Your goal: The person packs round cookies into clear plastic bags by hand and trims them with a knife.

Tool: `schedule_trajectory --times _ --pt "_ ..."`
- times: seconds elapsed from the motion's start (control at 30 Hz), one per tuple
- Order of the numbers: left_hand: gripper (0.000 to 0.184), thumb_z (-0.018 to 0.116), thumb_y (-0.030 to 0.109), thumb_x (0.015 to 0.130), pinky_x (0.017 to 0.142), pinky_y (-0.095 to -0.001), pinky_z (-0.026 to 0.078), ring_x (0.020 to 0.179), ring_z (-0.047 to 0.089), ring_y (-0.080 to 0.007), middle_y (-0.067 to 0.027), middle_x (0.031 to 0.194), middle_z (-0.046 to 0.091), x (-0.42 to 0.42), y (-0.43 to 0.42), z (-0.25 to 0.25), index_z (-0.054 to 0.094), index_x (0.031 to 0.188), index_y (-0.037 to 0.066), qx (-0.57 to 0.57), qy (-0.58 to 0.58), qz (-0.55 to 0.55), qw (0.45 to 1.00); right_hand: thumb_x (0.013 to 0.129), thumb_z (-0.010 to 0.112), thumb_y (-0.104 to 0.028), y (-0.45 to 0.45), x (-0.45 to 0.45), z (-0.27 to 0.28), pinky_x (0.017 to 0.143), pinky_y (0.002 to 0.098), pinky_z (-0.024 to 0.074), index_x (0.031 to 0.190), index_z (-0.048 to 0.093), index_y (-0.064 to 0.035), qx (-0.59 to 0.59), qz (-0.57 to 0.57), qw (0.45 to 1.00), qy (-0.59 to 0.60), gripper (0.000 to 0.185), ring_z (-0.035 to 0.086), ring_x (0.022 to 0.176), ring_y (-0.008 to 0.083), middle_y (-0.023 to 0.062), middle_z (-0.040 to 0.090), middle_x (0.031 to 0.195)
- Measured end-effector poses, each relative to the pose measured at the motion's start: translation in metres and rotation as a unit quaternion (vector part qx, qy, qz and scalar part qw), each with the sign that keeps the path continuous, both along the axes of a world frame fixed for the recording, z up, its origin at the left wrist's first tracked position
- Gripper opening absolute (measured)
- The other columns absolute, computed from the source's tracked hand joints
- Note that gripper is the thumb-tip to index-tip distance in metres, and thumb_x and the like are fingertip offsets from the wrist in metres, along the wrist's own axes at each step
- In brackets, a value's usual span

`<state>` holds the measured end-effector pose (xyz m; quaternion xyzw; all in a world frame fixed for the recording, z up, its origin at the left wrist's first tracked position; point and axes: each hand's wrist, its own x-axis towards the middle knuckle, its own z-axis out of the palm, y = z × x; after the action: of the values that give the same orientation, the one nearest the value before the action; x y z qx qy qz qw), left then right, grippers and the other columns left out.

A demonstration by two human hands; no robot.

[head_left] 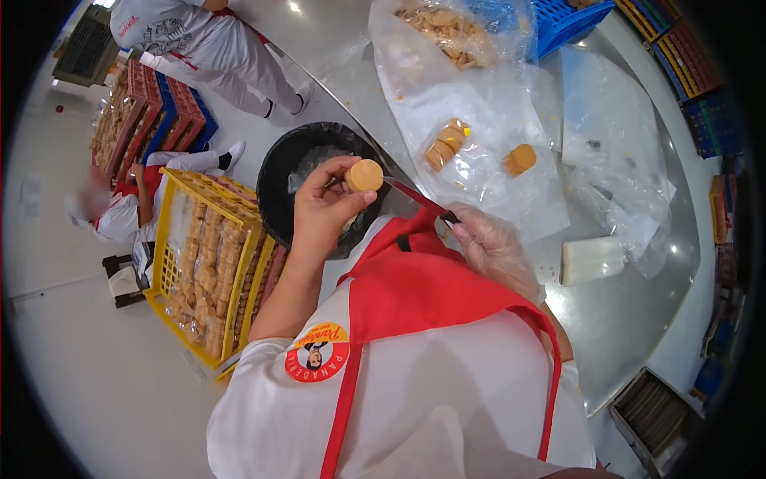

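In my bare left hand, a round golden cookie is pinched between thumb and fingers; whether more are stacked behind it I cannot tell. A clear plastic glove covers my right hand, which is closed around the dark handle of a knife. The knife's blade points left, its tip close to or touching the cookie's edge. On white plastic sheeting beyond lie a wrapped pack of cookies with a yellow label and a short stack of cookies.
A black bin stands below my left hand. Yellow crates of packed cookies are at left. The steel table bears a bag of cookie pieces, a blue crate and clear bags. Two people are at upper left.
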<state>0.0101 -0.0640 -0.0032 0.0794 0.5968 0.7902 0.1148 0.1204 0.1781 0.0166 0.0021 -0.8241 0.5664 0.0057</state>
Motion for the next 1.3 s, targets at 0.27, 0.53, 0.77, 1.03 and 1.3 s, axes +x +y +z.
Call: schedule_trajectory --times 0.27,0.53,0.77,1.03,1.3 --pt "0.051 0.077 -0.013 0.078 0.082 -0.0273 0.057 0.098 0.065 -0.0155 -0.0095 0.112 0.064 0.002 -0.045 -0.006 0.060 0.125 -0.003 -0.022 -0.070 0.035 0.997 0.096 0.059 -0.005 -0.036 -0.032 -0.008 0.074 0.0396 0.0531 0.132 0.062 -0.0145 0.043 0.074 0.996 -0.007 0.038 0.067 0.079 0.0316 0.0136 0.069 0.089" --pt "0.049 0.077 -0.008 0.080 0.076 -0.0259 0.057 0.093 0.065 -0.0124 -0.0056 0.102 0.064 -0.006 -0.112 -0.011 0.060 0.125 -0.003 -0.046 -0.090 0.071 0.992 0.097 0.058 -0.009 -0.094 -0.061 -0.030 0.061 0.0450 0.0482 0.132 0.061 -0.0170 0.093 0.149 0.984 0.007 0.037 0.061 0.064 0.0331 0.0155 0.060 0.072" --pt "0.046 0.075 -0.011 0.081 0.079 -0.0254 0.056 0.091 0.065 -0.0117 -0.0072 0.104 0.067 -0.018 -0.164 -0.021 0.060 0.124 -0.004 -0.036 -0.084 0.064 0.994 0.098 0.056 -0.008 -0.148 -0.078 -0.025 0.075 0.0400 0.0516 0.132 0.062 -0.0158 0.112 0.110 0.988 -0.015 0.035 0.066 0.084 0.0312 0.0147 0.067 0.093" --pt "0.047 0.076 -0.011 0.080 0.083 -0.0250 0.056 0.094 0.066 -0.0116 -0.0065 0.104 0.068 -0.031 -0.213 -0.029 0.061 0.123 -0.003 -0.057 -0.124 0.056 0.989 0.096 0.058 -0.008 -0.200 -0.090 -0.052 0.071 0.0431 0.0520 0.129 0.065 -0.0179 0.020 0.081 0.996 -0.021 0.035 0.065 0.078 0.0372 0.0187 0.066 0.086" --pt "0.045 0.077 -0.010 0.080 0.084 -0.0245 0.056 0.092 0.066 -0.0097 -0.0034 0.102 0.069 -0.041 -0.241 -0.039 0.064 0.121 0.000 -0.066 -0.142 0.044 0.987 0.095 0.059 -0.009 -0.223 -0.099 -0.070 0.066 0.0468 0.0513 0.129 0.065 -0.0200 0.066 0.105 0.992 0.019 0.036 0.065 0.074 0.0395 0.0184 0.066 0.083"
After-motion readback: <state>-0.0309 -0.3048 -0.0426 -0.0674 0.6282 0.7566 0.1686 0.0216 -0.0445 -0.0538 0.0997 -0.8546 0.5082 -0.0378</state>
